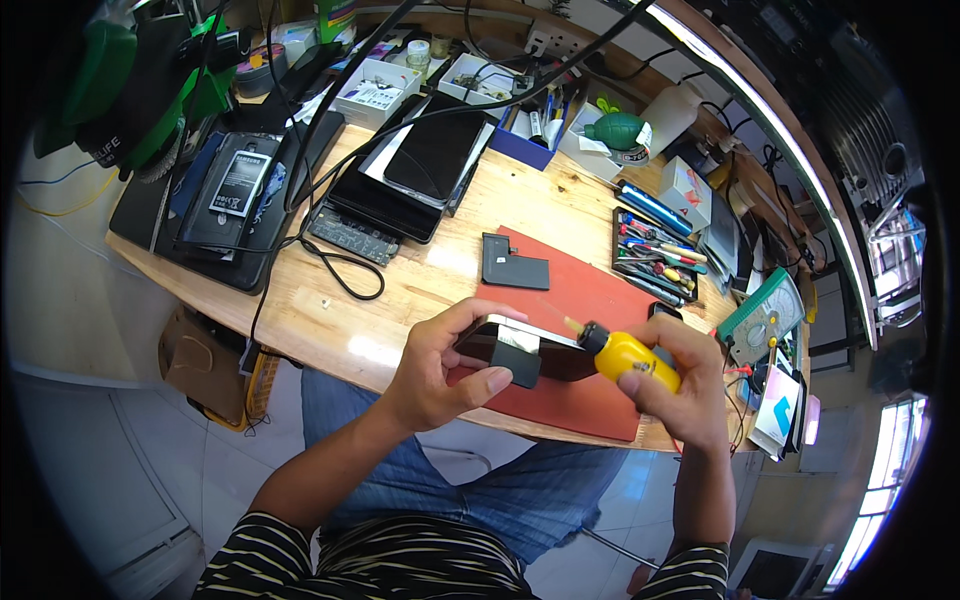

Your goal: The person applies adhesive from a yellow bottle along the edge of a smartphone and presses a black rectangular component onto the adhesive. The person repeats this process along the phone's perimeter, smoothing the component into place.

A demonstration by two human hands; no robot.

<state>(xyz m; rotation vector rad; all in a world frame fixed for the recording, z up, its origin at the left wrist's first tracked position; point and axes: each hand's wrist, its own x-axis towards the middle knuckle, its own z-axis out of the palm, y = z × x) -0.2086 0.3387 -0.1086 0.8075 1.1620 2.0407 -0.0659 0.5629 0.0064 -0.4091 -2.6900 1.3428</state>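
Reference: the flat red rectangular mat [590, 285] on the wooden bench. Above the mat's near part, a thin, dark, phone-like slab with a bright edge [568, 364] is held tilted. It is gripped by the left hand [438, 365], fingers behind and thumb pressed on a small black rectangular piece with a silvery upper part [516, 366] at the slab's left end. A yellow plastic squeeze bottle with a black cap [642, 364] is clasped in the right hand [682, 375], over the mat's right side; its thin nozzle is aimed left, apart from the slab. Step in hand, as judged: liquid is being applied, or about to be, at the slab. For the next move, nozzle aim and a steady tilt seem called for. A flat black notched piece [515, 265] is seen on the mat's far-left corner.
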